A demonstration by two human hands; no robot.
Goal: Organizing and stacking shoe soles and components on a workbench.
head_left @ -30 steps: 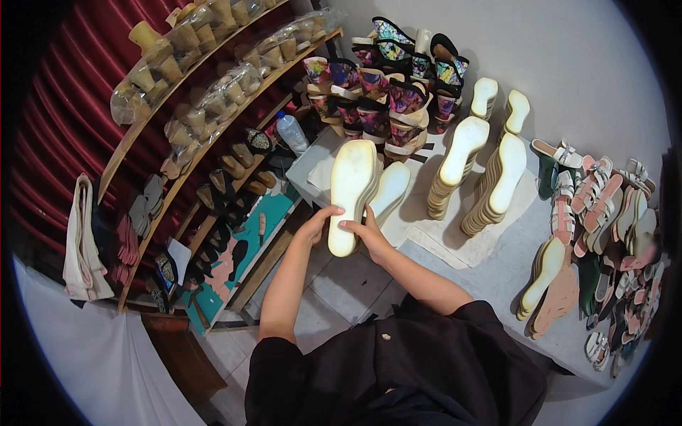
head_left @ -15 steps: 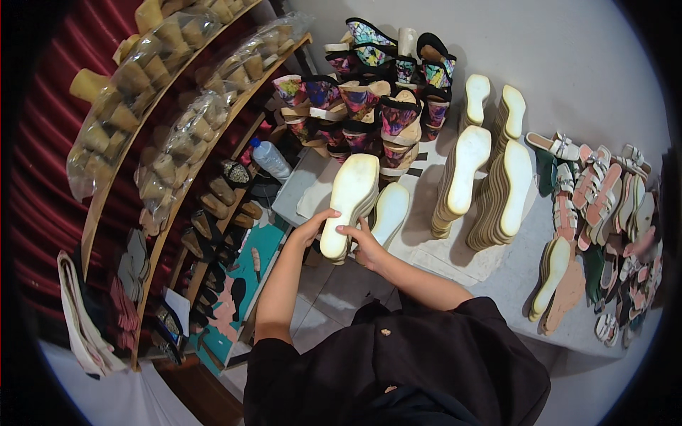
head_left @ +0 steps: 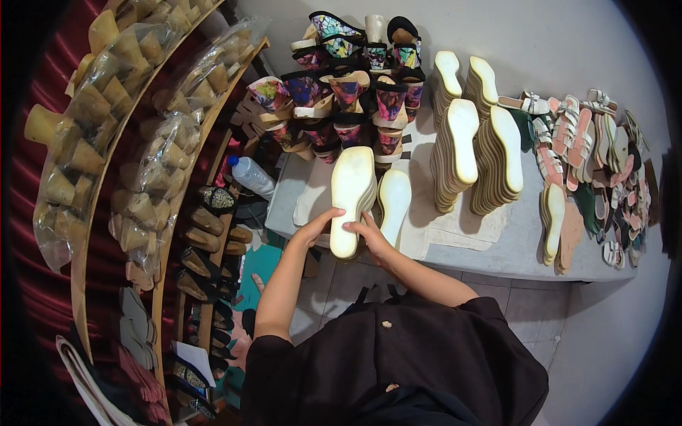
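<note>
Between my hands is a stack of soles (head_left: 352, 174), cream-white on top with layered edges, its wide end pointing away from me. My left hand (head_left: 318, 227) grips its narrow end from the left, thumb on the top face. From the right, my right hand (head_left: 374, 240) closes on the same end, thumb also on top. Beside the held stack, another pale sole (head_left: 395, 202) lies at the table's front edge; what is under it is hidden. Farther right stand tall stacks of soles (head_left: 462, 138) like the held ones.
Patterned wedge sandals (head_left: 349, 96) are piled at the back of the grey table (head_left: 465, 261). Several strappy sandals (head_left: 568, 142) crowd its right side, near a low sole stack (head_left: 551, 220). On the left are a water bottle (head_left: 252, 176) and racks holding bagged wooden blocks (head_left: 160, 160).
The view has turned, so the right side of the table appears higher and the racks lower left. Both hands keep their hold on the stack, which now points more straight ahead.
</note>
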